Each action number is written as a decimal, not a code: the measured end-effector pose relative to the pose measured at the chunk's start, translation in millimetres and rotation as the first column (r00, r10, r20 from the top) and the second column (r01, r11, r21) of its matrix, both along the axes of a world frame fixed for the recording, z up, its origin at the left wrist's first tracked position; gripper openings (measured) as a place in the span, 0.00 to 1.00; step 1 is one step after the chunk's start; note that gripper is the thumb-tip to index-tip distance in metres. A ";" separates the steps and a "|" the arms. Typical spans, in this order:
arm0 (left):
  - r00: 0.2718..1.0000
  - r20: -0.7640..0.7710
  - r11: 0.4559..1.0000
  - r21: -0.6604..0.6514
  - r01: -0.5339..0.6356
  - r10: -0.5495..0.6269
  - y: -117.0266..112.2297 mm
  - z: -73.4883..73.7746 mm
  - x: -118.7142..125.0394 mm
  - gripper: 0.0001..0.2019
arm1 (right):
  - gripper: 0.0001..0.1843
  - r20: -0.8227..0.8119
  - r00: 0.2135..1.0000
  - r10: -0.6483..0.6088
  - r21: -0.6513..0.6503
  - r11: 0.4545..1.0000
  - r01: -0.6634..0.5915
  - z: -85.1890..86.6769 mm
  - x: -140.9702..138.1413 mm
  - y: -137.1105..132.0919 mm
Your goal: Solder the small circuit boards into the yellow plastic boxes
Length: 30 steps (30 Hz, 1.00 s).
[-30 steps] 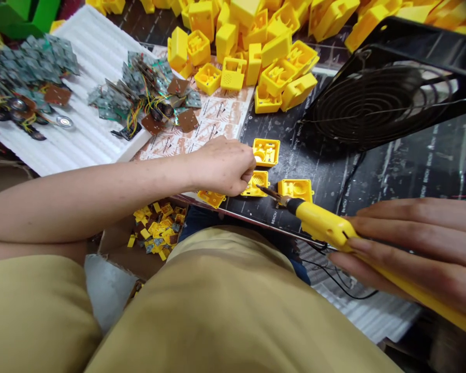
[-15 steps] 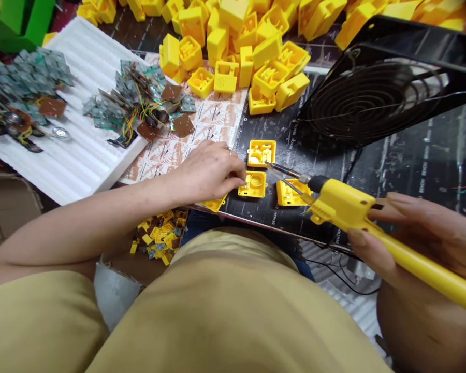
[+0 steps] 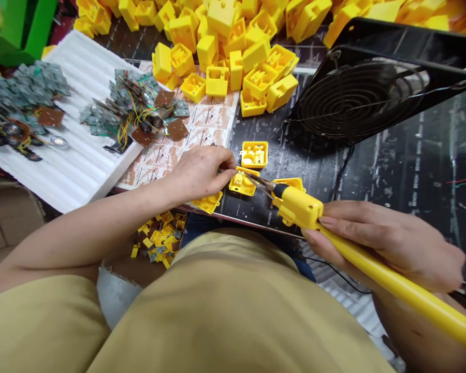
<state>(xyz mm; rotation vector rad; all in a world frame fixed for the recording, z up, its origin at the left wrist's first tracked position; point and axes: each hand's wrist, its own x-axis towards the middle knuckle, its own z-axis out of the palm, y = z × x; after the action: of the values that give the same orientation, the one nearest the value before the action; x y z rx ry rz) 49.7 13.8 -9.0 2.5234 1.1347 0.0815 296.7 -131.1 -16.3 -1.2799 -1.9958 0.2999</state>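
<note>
A yellow soldering iron (image 3: 303, 207) with a metal tip and a thin guide rod beside it is held in my right hand (image 3: 388, 241), fingers wrapped around its body. Its tip reaches into a small open yellow plastic case (image 3: 243, 187) near the bench edge. At that case's upper left corner, my left hand (image 3: 205, 168) has thumb and fingers pinched on the rim; anything smaller between the fingertips is hidden. Another open case (image 3: 255, 154) lies just behind. One more case (image 3: 210, 202) is partly under my left wrist, and another (image 3: 291, 182) is partly covered by the iron.
Many yellow cases (image 3: 217, 46) are heaped at the back. On a white foam sheet (image 3: 97, 171) at left lie circuit boards (image 3: 27, 85) with wires and small speakers. A black fan (image 3: 353, 98) stands at the right. Below the bench edge are yellow parts (image 3: 165, 233) in a box.
My right hand has brought the soldering iron left and down, from above the rear case into the front one. My left hand has stayed at the front case's corner.
</note>
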 end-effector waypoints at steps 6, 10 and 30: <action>0.998 -0.056 1.000 -0.015 0.007 -0.007 3.2 -4.1 2.3 0.11 | 0.05 0.046 0.997 0.054 0.030 0.998 -0.056 -1.1 -0.4 4.4; 0.998 -0.049 1.000 -0.007 0.027 -0.027 3.8 -3.9 2.8 0.11 | 0.12 0.087 0.986 0.141 0.196 0.968 -0.155 2.3 -3.0 11.1; 0.997 -0.003 0.995 0.057 0.077 -0.077 7.6 2.7 -5.2 0.14 | 0.36 0.212 0.963 -0.169 0.180 0.975 0.131 10.9 11.9 -3.9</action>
<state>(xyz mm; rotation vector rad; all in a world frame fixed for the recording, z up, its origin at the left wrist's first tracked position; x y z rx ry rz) 44.5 21.5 -6.3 2.6147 1.0487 0.0944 308.5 -135.0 -5.4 -1.4002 -2.0470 -0.0876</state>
